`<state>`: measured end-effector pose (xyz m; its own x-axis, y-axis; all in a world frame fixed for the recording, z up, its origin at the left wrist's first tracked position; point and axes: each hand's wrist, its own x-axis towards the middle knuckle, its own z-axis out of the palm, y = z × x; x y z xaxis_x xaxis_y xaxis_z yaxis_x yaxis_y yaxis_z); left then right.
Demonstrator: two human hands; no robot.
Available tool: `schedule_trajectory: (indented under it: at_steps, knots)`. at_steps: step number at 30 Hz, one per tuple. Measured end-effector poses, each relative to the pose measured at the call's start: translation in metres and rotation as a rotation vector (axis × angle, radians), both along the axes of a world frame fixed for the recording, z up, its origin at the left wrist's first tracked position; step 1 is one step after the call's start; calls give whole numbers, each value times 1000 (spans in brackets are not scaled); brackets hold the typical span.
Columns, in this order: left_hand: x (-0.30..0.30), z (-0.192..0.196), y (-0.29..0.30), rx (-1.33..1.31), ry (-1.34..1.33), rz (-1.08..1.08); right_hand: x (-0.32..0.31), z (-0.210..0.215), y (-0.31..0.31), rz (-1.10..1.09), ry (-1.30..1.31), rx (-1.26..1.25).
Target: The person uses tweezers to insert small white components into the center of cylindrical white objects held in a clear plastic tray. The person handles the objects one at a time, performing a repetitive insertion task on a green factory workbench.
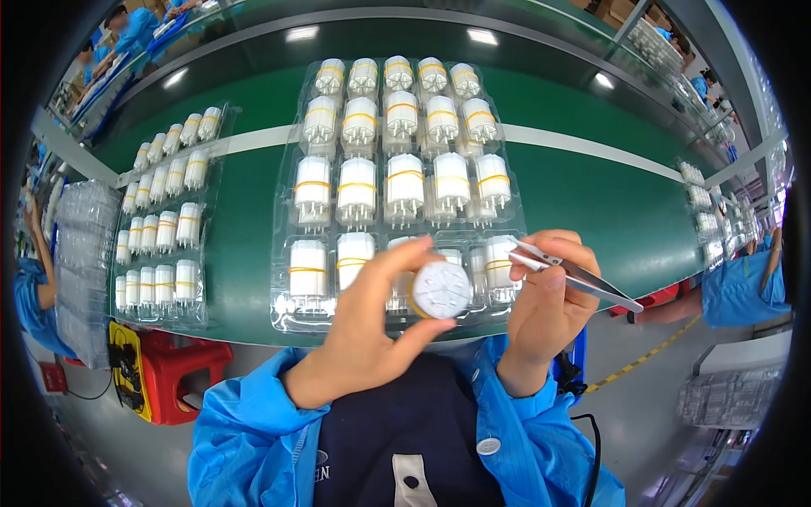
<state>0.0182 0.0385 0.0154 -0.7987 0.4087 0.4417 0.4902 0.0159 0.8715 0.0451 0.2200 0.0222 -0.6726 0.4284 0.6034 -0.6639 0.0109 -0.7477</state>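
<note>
Between the thumb and fingers of my left hand (363, 325) is a white cylindrical part (442, 290), its round end with small slots and holes facing up toward me. To its right, my right hand (553, 308) grips a pair of tweezers (583, 279) with white tips. The tips point left, toward the white part, and stand apart from it. Beyond both hands lies a clear plastic tray (283, 253) with rows of similar white cylinders (356, 188). Each has a yellow band round it and metal pins at one end. My hands cover some of the nearest row.
A second clear tray (211, 245) of white cylinders lies to the left on the green work surface (583, 194). Stacked clear trays (84, 262) stand farther left. A red stool (177, 372) is below the table edge. Co-workers in blue sit at both sides.
</note>
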Motion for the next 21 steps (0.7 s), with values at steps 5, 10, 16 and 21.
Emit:
schedule_trajectory:
  at_steps: [5,10,16,21]
  knots:
    - [-7,7,-21,-67,200,79,5,9,-31,195,-53,84]
    - [-4,7,-27,-68,258,192,4,25,-43,237,-105,246]
    - [-4,0,-27,-25,306,239,1,28,-46,221,-125,369]
    - [-4,-4,-28,-6,309,261,-2,23,-48,244,-103,340]
